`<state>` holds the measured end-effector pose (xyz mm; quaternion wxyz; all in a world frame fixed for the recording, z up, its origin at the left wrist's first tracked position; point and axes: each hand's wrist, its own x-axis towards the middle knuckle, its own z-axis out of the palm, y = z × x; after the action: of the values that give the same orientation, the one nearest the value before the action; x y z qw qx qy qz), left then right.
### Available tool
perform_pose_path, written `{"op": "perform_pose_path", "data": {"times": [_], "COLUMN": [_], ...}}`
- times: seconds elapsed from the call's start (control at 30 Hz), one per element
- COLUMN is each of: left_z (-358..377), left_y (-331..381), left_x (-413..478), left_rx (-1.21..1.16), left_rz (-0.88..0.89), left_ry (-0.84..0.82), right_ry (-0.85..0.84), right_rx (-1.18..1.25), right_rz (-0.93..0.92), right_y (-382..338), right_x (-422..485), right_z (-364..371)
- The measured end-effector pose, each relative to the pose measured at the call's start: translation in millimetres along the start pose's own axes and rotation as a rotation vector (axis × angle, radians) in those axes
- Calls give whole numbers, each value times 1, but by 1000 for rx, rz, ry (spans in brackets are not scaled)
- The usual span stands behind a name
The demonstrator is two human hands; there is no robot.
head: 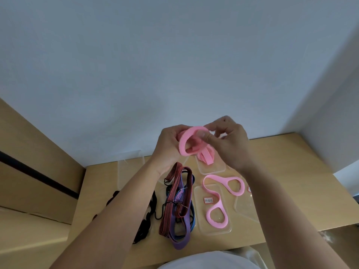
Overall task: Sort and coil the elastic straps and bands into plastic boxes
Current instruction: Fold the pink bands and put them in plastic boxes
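Observation:
Both hands hold a pink elastic band (186, 141) up above the table, partly wound into a coil. My left hand (169, 146) has its fingers inside the loop. My right hand (228, 140) pinches the band's top edge, and loose pink ends hang down over a clear plastic box (212, 168). A second pink strap (217, 197) with two looped ends lies across another clear box (200, 216). A bundle of red-striped, purple and blue hooked straps (177, 206) lies on the table to the left, and black bands (144, 224) lie further left.
Another clear box (245, 210) sits at the right under my right forearm, and one more (132, 164) at the back left. The wooden table (291, 181) meets a pale wall behind. A wooden bed frame (29, 152) stands to the left.

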<state>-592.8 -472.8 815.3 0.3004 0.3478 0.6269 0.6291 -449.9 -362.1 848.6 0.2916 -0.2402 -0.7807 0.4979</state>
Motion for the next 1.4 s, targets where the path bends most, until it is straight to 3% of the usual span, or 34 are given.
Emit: {"op": "perform_pose_path", "data": {"times": [0.27, 0.5, 0.63, 0.77, 0.93, 1.13, 1.3, 1.4], "left_z": [3, 2, 5, 6, 9, 8, 5, 8], "left_y": [-4, -8, -7, -4, -5, -6, -2, 1], "left_x": [-3, 0, -3, -8, -13, -13, -16, -20], "left_rx": [-21, -46, -155, -238, -366, -397, -380, -323], "left_rz": [-25, -12, -48, -69, -89, -146, -164, -181], "left_ry": [-95, -56, -60, -70, -76, -6, -4, -16], "right_ry": [38, 53, 13, -37, -63, 30, -157, -118], "right_rx": [-174, -286, -162, 167, 330, 116, 15, -103], "right_rz": [113, 195, 230, 312, 381, 178, -4, -62], "right_y": [1, 5, 5, 7, 14, 12, 2, 1], "right_x": [4, 11, 13, 12, 8, 1, -10, -12], "right_z": [9, 8, 4, -2, 0, 9, 7, 9]}}
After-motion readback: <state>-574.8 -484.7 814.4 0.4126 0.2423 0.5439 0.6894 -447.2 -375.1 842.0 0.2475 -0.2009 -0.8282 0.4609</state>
